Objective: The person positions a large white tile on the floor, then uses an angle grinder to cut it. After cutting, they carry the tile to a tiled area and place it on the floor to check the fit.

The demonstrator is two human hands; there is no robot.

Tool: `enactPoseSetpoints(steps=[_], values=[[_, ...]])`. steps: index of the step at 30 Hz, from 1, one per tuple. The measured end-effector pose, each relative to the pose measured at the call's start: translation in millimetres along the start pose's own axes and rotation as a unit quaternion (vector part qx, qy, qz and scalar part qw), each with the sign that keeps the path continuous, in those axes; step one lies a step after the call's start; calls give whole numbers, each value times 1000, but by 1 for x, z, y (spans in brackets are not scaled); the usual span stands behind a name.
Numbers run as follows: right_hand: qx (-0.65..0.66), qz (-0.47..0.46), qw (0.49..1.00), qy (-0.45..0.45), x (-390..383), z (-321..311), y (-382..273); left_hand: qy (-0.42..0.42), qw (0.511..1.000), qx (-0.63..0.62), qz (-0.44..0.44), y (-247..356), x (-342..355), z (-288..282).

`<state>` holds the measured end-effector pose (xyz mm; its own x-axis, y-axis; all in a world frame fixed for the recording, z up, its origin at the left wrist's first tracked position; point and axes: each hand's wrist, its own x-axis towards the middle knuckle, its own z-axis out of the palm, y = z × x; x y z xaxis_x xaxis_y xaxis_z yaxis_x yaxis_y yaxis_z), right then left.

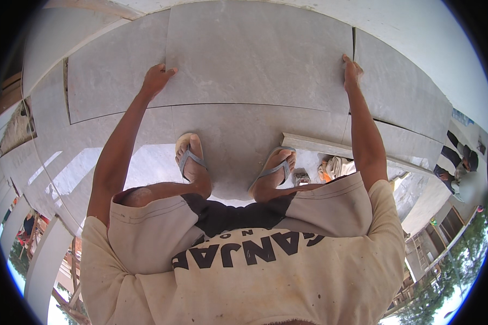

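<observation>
Both our hands grip one large grey floor tile [257,54], each at an opposite side edge. Our left hand [157,80] sits at the tile's left edge, fingers curled over it and thumb pointing along the top face, closed on the edge. Our right hand [351,73] clamps the right edge the same way, fingers wrapped over the rim.

We see the tile as a broad rectangle with a smooth, matt stone-look face, mottled pale and mid grey, with straight sharp edges. It lies far from our feet, spanning the whole gap between the two hands, and its near edge meets the row of laid tiles [238,135] on which we stand. To its left lies another tile [114,76] of the same finish; to its right a further one [401,92], with a dark narrow joint between.

Our feet wear grey rubber flip-flops [188,157], soles flat on the glossy grey surface. A long pale strip [331,146], like a concrete or wooden edge, runs near the right foot, with crumpled cloth [337,167] and a small round tin [301,177] beside it. A small blue rectangular sign [463,117] shows at the far right, too small to make out. Our cream shirt [265,281] is dusty and soft.
</observation>
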<state>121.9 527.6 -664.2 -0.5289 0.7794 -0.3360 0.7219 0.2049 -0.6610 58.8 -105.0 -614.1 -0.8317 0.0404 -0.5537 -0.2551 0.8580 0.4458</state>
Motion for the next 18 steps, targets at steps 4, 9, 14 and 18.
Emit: enactPoseSetpoints(steps=[4, 9, 14, 18], values=[[-1, -14, 1000, 4, 1, -2, 1, 18, 996, 73, 44, 2, 2, -1], [17, 8, 1000, 6, -13, -3, -8, -11, 994, 86, 67, 0, 0, -12], [-3, 14, 1000, 12, -14, -4, -12, -58, 998, 37, 16, 16, -5, -18], [23, -3, 999, 43, -8, -4, -3, -13, 1000, 0, -10, 28, -11, -13]])
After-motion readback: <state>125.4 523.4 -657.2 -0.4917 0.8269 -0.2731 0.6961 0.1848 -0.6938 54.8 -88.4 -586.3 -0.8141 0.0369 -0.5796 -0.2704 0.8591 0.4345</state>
